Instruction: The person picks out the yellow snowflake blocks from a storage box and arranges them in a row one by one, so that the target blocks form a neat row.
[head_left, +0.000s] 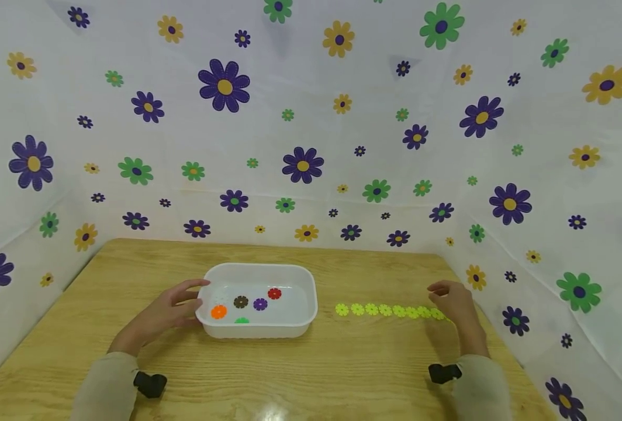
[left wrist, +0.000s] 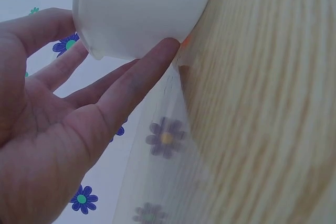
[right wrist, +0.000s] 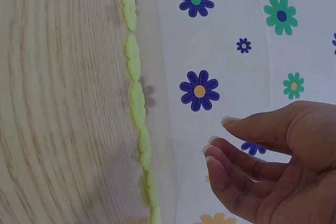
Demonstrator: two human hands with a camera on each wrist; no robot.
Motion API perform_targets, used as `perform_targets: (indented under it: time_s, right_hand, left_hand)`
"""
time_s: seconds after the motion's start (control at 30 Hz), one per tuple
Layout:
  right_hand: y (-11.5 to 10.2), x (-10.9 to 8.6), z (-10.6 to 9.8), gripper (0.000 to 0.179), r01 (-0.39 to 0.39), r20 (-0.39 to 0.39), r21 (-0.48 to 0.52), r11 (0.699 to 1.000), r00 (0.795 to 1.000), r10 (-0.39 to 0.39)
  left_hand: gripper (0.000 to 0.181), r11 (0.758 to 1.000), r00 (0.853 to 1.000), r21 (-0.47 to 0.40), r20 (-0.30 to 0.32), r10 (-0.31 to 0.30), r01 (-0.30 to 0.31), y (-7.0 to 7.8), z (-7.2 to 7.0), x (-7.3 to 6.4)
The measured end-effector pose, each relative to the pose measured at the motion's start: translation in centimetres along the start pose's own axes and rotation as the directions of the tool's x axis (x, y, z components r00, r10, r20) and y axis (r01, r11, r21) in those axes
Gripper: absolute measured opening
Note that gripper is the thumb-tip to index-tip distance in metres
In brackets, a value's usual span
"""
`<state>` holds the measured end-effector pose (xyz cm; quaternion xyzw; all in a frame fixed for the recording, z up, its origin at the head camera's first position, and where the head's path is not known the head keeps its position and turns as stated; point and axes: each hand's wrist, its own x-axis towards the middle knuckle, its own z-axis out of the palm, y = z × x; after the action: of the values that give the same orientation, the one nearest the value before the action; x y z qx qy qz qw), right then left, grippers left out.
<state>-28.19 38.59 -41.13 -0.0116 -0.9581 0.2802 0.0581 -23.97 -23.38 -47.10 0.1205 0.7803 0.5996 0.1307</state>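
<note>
In the head view my left hand is at the left end of a white plastic tub. Its fairly straight fingers touch the tub's rim and outer wall, seen closer in the left wrist view. Several flower-shaped discs lie inside the tub: an orange disc, a brown disc, a purple disc, a red disc and a partly hidden green disc. My right hand hovers over the right end of a row of yellow discs. Nothing shows between its loosely bent fingers.
The wooden table runs back to a white cloth printed with flowers, which stands behind it and on both sides. The tub is left of the table's middle. Black wrist cameras sit at both sleeves.
</note>
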Motion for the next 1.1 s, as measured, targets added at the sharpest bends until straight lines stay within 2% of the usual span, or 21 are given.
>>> perform_targets:
  time_s: [0.1,0.27,0.77,1.1]
  right_hand:
    - [-0.7,0.2,0.4,0.026,0.03,0.009,-0.015,0.999,1.0,-0.03]
    - [-1.3,0.5,0.8,0.025,0.031,0.026,-0.015,0.999,0.999,-0.031]
    - [-1.1,0.3,1.1,0.026,0.042,0.036,-0.018,0.999,0.999,-0.041]
    - [-1.4,0.3,1.3,0.026,0.028,0.051,-0.009,1.0,0.998,-0.027]
  left_hand:
    - [0.061,1.0,1.0,-0.001,-0.01,-0.014,0.014,0.1,0.0,-0.1]
    - [0.061,1.0,1.0,0.017,-0.019,-0.018,0.019,0.3,0.0,0.0]
    - [0.061,1.0,1.0,-0.004,0.01,0.023,-0.023,0.2,-0.1,0.1]
    - [0.06,1.0,1.0,-0.004,-0.005,-0.008,0.008,0.0,-0.1,0.1]
